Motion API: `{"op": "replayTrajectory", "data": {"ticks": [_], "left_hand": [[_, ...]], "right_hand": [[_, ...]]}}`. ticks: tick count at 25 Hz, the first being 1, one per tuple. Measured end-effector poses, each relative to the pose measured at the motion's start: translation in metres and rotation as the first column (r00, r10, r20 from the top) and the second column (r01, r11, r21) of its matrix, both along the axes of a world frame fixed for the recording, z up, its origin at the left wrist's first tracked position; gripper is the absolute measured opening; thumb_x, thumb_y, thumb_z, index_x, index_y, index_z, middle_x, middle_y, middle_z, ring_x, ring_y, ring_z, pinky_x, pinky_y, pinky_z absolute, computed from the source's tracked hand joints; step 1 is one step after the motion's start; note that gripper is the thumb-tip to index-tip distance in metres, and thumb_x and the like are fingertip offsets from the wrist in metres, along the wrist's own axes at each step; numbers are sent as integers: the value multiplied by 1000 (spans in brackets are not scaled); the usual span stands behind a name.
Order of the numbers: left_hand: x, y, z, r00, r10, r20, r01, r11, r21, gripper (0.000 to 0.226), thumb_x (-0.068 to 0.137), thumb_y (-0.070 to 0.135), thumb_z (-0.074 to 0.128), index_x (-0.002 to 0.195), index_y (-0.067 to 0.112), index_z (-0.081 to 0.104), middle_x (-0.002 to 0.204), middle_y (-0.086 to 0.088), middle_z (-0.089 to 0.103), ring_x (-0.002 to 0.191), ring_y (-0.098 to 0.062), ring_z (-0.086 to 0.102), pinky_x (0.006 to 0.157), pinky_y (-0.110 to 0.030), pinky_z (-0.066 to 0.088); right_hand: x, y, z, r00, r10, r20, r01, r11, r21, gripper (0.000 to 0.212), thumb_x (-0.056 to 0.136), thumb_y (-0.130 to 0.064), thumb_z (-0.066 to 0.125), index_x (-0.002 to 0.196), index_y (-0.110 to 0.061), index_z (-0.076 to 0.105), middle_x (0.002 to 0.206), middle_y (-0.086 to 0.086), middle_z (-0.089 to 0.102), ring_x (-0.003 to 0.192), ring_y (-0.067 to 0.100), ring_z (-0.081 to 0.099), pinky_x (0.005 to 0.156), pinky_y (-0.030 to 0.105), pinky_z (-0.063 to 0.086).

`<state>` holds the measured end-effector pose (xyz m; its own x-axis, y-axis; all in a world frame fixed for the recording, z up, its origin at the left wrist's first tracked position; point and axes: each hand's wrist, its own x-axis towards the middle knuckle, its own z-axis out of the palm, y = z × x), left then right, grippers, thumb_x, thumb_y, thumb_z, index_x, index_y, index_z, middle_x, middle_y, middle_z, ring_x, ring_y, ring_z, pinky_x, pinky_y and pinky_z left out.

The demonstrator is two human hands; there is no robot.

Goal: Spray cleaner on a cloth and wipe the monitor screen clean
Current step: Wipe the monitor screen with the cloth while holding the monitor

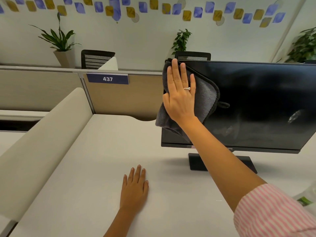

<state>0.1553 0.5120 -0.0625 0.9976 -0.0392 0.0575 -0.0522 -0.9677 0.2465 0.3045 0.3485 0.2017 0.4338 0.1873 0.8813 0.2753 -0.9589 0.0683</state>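
Observation:
A black monitor (256,103) stands on the white desk (89,168) at the right, its dark screen showing pale smears low down and at the right. My right hand (180,94), fingers flat and spread, presses a folded grey cloth (206,96) against the screen's upper left corner. The cloth hangs over the monitor's left edge. My left hand (135,187) lies flat on the desk, palm down, holding nothing. At the right edge, behind my striped sleeve, a whitish object with a green label (306,199) shows partly; I cannot tell if it is the spray bottle.
The monitor's stand (196,161) rests on the desk under the screen. A padded beige divider (42,139) runs along the left. A partition with a blue "437" sign (107,79) closes the back. Office chairs and potted plants stand behind it.

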Motion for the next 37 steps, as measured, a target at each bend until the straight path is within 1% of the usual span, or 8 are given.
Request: {"op": "replayTrajectory", "data": {"ticks": [6, 15, 20, 22, 25, 30, 34, 37], "left_hand": [[1, 1, -1, 1000, 9, 7, -9, 1000, 17, 56, 96, 41, 13, 149, 24, 12, 158, 5, 2, 145, -19, 1, 115, -39, -1], [-2, -3, 6, 1000, 0, 28, 1, 999, -36, 71, 86, 46, 1, 146, 19, 27, 156, 0, 16, 144, -24, 15, 114, -43, 11], [-1, -5, 9, 1000, 0, -10, 0, 1000, -13, 77, 81, 49, -5, 148, 21, 22, 157, 2, 11, 145, -22, 10, 115, -42, 7], [2, -5, 21, 1000, -6, -18, 5, 999, -35, 80, 80, 48, -5, 146, 18, 27, 156, -2, 21, 143, -21, 16, 115, -43, 9], [27, -13, 62, 984, 69, 166, -37, 982, -185, 60, 92, 35, 18, 139, 6, 40, 143, -14, 43, 136, -29, 35, 113, -50, 18], [97, -42, 192, 812, 193, 551, 40, 923, -382, 50, 97, 23, 39, 144, 8, 29, 151, -13, 30, 141, -28, 24, 115, -47, 18], [126, -77, 287, 633, 61, 772, 174, 960, -218, 50, 97, 25, 36, 144, 9, 28, 153, -11, 25, 143, -25, 16, 116, -45, 18], [136, -101, 333, 636, -73, 768, 181, 982, -57, 48, 98, 30, 28, 141, 12, 38, 149, -7, 37, 141, -23, 23, 116, -46, 4]], "right_hand": [[-5, -59, -1, 997, -71, -2, 70, 984, 164, 67, 83, -15, 39, 147, -5, 21, 154, 17, 22, 144, 32, 15, 117, 47, 8], [-16, -147, 3, 977, -206, -51, 210, 907, 364, 66, 85, -15, 33, 148, -9, 14, 156, 14, 16, 145, 30, 9, 117, 47, 7], [-17, -130, 4, 992, -118, -49, 127, 950, 286, 65, 85, -13, 36, 148, -7, 17, 155, 16, 18, 144, 32, 10, 117, 46, 5], [-16, -115, 3, 996, -73, -54, 82, 979, 188, 66, 84, -15, 39, 147, -6, 21, 155, 16, 20, 144, 32, 12, 117, 47, 6], [-14, -97, 2, 997, -34, -73, 41, 995, 95, 67, 84, -17, 40, 147, -6, 21, 155, 14, 21, 144, 29, 12, 117, 48, 8], [-15, -103, 2, 997, -32, -67, 40, 993, 108, 64, 86, -15, 40, 147, -6, 21, 154, 15, 23, 144, 28, 13, 116, 47, 9], [-18, -131, 3, 993, -80, -84, 95, 974, 205, 62, 88, -13, 39, 147, -6, 20, 155, 14, 20, 144, 27, 9, 117, 46, 7], [-21, -156, 4, 986, -126, -108, 153, 940, 306, 59, 91, -15, 34, 148, -9, 18, 156, 12, 17, 145, 28, 8, 117, 45, 4]]}}
